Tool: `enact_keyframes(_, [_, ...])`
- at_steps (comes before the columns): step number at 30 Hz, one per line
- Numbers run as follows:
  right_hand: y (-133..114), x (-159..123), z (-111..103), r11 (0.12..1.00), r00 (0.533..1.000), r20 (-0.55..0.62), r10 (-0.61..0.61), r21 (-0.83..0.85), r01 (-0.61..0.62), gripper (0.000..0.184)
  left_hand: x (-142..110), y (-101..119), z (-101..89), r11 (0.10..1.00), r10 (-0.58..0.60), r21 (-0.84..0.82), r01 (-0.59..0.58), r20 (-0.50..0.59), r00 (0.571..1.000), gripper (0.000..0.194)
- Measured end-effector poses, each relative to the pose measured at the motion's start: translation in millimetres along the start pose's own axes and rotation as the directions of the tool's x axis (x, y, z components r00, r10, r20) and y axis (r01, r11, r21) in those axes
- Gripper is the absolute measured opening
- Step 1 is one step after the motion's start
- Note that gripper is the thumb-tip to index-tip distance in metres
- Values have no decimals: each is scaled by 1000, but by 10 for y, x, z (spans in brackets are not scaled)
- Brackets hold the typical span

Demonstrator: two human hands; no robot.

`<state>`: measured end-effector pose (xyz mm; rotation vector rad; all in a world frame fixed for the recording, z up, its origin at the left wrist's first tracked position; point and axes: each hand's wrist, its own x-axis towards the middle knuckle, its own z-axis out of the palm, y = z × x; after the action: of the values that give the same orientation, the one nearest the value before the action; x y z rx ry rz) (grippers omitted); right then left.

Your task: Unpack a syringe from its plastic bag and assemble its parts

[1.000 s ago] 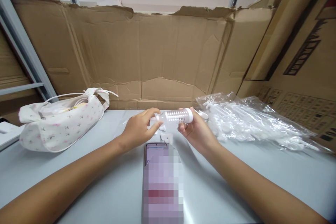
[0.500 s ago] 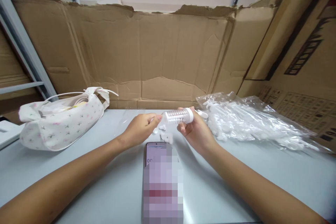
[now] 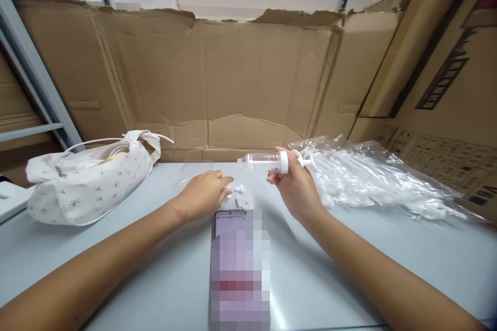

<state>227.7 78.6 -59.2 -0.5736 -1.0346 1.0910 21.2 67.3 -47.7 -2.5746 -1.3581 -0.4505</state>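
My right hand (image 3: 297,191) is closed round the white collar end of a clear plastic syringe-like tube (image 3: 264,161), held level above the table with its tip pointing left. My left hand (image 3: 204,194) rests low on the grey table (image 3: 155,269), fingers curled, its fingertips at several small white plastic parts (image 3: 240,194) lying just ahead of a phone (image 3: 238,264). Whether the fingers pinch one of the parts is hidden.
A clear plastic bag of white plastic pieces (image 3: 368,176) lies at the right. A floral cloth pouch (image 3: 89,181) sits at the left. Torn cardboard sheets (image 3: 217,77) wall the back and right. A metal shelf post (image 3: 31,62) stands at the left.
My left hand has let go of the tube's tip and dropped to the small parts on the table. My right hand has lifted the tube slightly up and to the right.
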Motion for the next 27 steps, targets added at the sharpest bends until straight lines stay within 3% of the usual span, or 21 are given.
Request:
enact_keyframes(9, [39, -44, -2, 994, 998, 31, 55, -98, -52, 29, -9, 77, 73, 998, 46, -51, -41, 100, 994, 12])
enact_keyframes(15, [48, -37, -6, 991, 999, 31, 42, -132, -38, 27, -10, 74, 77, 989, 15, -149, 8, 154, 988, 22])
enact_keyframes(20, [60, -35, -8, 990, 999, 34, 41, -139, -36, 29, -7, 57, 72, 993, 22, -118, 4, 221, 975, 31])
enact_keyframes(27, [59, -43, -5, 988, 998, 43, 44, -150, -37, 30, -17, 46, 87, 994, 83, -78, -70, 177, 981, 45])
